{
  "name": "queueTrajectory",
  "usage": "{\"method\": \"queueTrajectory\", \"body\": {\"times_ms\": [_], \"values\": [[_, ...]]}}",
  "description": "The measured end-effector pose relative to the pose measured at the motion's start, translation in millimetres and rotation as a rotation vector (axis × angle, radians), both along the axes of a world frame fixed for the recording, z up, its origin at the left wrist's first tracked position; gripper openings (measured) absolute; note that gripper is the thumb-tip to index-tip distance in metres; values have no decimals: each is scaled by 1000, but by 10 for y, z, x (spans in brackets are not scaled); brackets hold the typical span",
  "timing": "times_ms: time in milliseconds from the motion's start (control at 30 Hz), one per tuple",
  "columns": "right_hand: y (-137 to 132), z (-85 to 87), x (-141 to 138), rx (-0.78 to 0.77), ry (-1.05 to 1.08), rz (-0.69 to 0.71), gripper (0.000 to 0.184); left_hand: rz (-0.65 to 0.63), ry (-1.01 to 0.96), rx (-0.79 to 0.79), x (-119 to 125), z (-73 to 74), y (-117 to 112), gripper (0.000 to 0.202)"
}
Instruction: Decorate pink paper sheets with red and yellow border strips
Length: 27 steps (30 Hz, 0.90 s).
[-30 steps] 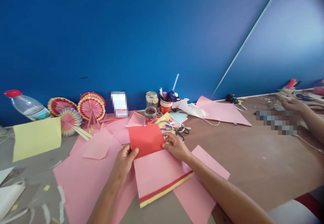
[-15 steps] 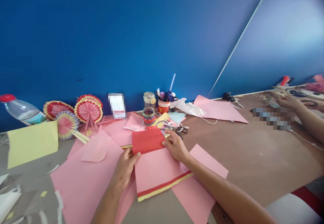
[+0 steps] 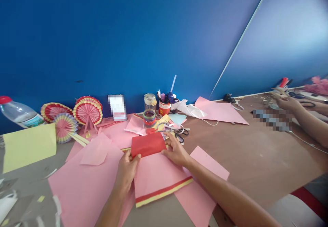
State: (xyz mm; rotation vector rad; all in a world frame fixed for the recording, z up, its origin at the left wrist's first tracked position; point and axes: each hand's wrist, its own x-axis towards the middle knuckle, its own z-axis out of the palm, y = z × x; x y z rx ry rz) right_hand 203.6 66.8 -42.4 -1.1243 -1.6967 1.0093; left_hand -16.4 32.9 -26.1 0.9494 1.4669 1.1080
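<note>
Both hands hold a layered sheet of pink paper (image 3: 160, 175) with red and yellow strips along its near edge. Its far end is turned over and shows as a red flap (image 3: 148, 144). My left hand (image 3: 127, 170) is closed on the flap's left corner, thumb on top and fingertips partly hidden behind it. At the flap's right edge, my right hand (image 3: 177, 150) pinches the paper between thumb and fingers. Large pink sheets (image 3: 84, 182) lie beneath and to the left. Scissors (image 3: 179, 136) rest just beyond my right hand.
Folded paper fans (image 3: 87, 112) and a red-capped plastic bottle (image 3: 22, 112) stand at the back left. A yellow sheet (image 3: 29, 148) lies in front of them. Along the wall are a jar (image 3: 150, 100) and a cup of pens (image 3: 164, 108). At the right, a co-worker's hand (image 3: 288, 102) handles something pale.
My right thumb and fingers have slid slightly down the flap's right edge, and the flap's fold looks a little rounder. The whole view has shifted slightly.
</note>
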Motion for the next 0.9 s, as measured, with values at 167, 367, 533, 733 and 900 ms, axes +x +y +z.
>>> {"method": "queueTrajectory", "body": {"times_ms": [167, 367, 533, 733, 900], "values": [[21, -43, -47, -108, 145, 11, 62, 10, -13, 17, 35, 44, -14, 36], [29, -42, -34, -170, 191, 30, 58, 9, -83, 38, 34, 47, 1, 44], [52, -105, 10, -156, 171, 61, 52, -12, -70, 49, 12, 24, -9, 43], [60, -114, 9, -146, 151, 25, 50, -40, -183, 9, 17, 35, -6, 50], [37, -50, 3, -116, 88, 23, 52, 13, -225, -37, 46, 67, -11, 52]]}}
